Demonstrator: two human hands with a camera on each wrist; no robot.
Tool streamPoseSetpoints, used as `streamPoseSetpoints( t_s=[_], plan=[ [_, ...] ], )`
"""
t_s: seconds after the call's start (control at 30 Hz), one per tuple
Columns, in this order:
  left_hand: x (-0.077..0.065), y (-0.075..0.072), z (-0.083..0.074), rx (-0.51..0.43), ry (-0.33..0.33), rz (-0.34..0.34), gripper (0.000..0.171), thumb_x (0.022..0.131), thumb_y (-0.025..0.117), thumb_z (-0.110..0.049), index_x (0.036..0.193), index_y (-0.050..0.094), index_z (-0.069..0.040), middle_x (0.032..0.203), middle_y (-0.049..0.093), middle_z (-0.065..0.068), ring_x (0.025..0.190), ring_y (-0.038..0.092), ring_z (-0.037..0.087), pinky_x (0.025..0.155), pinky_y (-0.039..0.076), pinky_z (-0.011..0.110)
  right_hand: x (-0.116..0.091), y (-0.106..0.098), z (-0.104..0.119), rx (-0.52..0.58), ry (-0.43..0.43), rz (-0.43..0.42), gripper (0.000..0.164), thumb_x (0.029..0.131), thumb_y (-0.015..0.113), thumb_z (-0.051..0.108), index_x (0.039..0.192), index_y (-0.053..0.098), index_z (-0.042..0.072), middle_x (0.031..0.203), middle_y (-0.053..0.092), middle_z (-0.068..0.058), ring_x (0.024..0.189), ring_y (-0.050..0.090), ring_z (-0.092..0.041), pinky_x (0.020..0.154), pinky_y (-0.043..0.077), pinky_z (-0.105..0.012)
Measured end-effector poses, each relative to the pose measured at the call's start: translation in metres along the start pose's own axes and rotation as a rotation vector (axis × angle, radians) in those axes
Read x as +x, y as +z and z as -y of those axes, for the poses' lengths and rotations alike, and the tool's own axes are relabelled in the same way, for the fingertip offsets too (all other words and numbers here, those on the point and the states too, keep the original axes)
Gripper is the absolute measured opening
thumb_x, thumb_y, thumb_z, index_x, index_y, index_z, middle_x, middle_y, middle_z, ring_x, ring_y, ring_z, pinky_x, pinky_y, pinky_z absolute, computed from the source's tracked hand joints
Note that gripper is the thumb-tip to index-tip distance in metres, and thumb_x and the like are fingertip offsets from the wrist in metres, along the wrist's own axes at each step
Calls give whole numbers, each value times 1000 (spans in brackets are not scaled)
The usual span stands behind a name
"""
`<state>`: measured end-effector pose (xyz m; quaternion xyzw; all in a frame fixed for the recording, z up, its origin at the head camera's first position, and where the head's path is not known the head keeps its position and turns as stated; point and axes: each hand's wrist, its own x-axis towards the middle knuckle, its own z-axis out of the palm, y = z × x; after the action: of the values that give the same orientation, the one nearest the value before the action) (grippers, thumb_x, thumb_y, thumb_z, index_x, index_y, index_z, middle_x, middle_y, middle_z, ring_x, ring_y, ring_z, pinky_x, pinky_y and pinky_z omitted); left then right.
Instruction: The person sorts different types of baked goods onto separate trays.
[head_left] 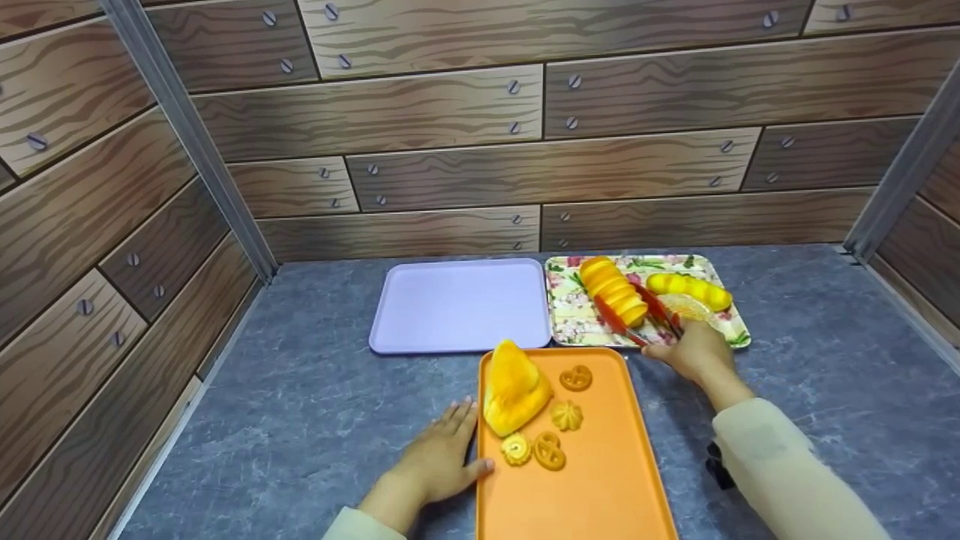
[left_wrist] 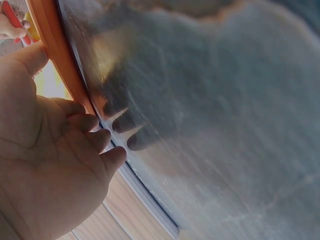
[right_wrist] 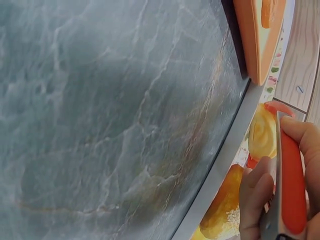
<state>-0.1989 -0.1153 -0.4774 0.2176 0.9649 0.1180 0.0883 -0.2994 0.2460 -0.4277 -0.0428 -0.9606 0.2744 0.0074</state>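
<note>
My right hand (head_left: 697,351) holds a pair of red tongs (head_left: 616,319) over the floral tray (head_left: 574,331). The tong arms stand on either side of the front end of a long, ridged orange-yellow bread roll (head_left: 609,289). In the right wrist view, fingers and thumb grip the red tong handle (right_wrist: 292,180). Spread flat on the table, my left hand (head_left: 439,457) has its thumb at the left rim of the orange tray (head_left: 577,502). On that tray sit a large yellow pointed bread (head_left: 514,390), pretzel-shaped cookies (head_left: 576,378) and other small cookies (head_left: 567,415).
Beside the roll on the floral tray lie a yellow twisted bread (head_left: 690,291) and a bun with pale sprinkles (head_left: 684,306), partly behind the right hand. A bare lilac tray (head_left: 461,307) adjoins it on the left. Wood-patterned walls (head_left: 450,180) enclose the grey table (head_left: 315,420).
</note>
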Motion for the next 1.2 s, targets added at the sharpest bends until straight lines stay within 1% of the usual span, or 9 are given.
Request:
streamPoseSetpoints(
  t_s=[0.1, 0.33, 0.43, 0.6, 0.67, 0.8, 1.03, 1.2],
  plan=[
    [0, 0, 0, 0, 2, -4, 79, 81, 36, -60, 139, 16, -10, 142, 13, 7, 127, 12, 23, 99, 19, 42, -1, 0, 0, 13, 5, -6, 88, 65, 68, 47, 121, 38, -14, 112, 45, -33, 94, 45, -42, 80, 35, -52],
    [-1, -1, -1, 2, 1, -9, 79, 82, 37, -58, 139, 15, -9, 142, 13, 7, 127, 13, 24, 99, 19, 43, -2, -1, 1, 26, -36, -71, 82, 60, 71, 48, 114, 47, -9, 100, 53, -27, 84, 49, -38, 72, 38, -49],
    [-2, -2, -2, -8, -8, 0, 79, 81, 38, -58, 139, 15, -10, 142, 13, 7, 127, 13, 24, 99, 19, 42, -1, -1, 2, 36, -31, -69, 89, 59, 71, 50, 118, 43, -10, 103, 51, -27, 87, 48, -38, 76, 38, -50],
    [-2, -2, -2, -22, -11, 13, 79, 81, 37, -59, 139, 15, -10, 142, 13, 7, 127, 12, 24, 99, 19, 42, -1, -3, 2, 51, -20, -70, 105, 57, 68, 59, 126, 32, -11, 108, 50, -27, 94, 46, -39, 83, 35, -51],
    [-2, -2, -2, -23, -11, 15, 79, 81, 37, -59, 139, 15, -9, 142, 13, 7, 127, 12, 24, 99, 18, 42, -1, -5, 1, 63, -24, -71, 108, 56, 67, 60, 128, 29, -11, 111, 48, -27, 97, 45, -40, 85, 34, -51],
    [-2, -2, -2, -21, -12, 13, 79, 81, 37, -59, 139, 15, -9, 142, 13, 7, 127, 12, 23, 99, 18, 42, -2, -9, 1, 86, -30, -48, 109, 58, 66, 60, 130, 24, -12, 121, 38, -31, 105, 39, -43, 88, 30, -53],
    [-1, -2, -2, -2, -7, 0, 79, 81, 37, -59, 139, 15, -10, 142, 13, 7, 127, 12, 23, 99, 19, 42, -8, -16, 0, 101, -38, -14, 114, 60, 66, 59, 131, 14, -13, 125, 31, -33, 109, 34, -45, 89, 28, -54],
    [-1, -4, -2, -4, -8, 4, 79, 81, 37, -59, 138, 16, -9, 142, 14, 7, 127, 12, 23, 99, 19, 42, -15, -18, 3, 106, -84, -29, 117, 56, 67, 61, 131, 15, -14, 124, 32, -34, 108, 35, -45, 88, 29, -54]
  ],
)
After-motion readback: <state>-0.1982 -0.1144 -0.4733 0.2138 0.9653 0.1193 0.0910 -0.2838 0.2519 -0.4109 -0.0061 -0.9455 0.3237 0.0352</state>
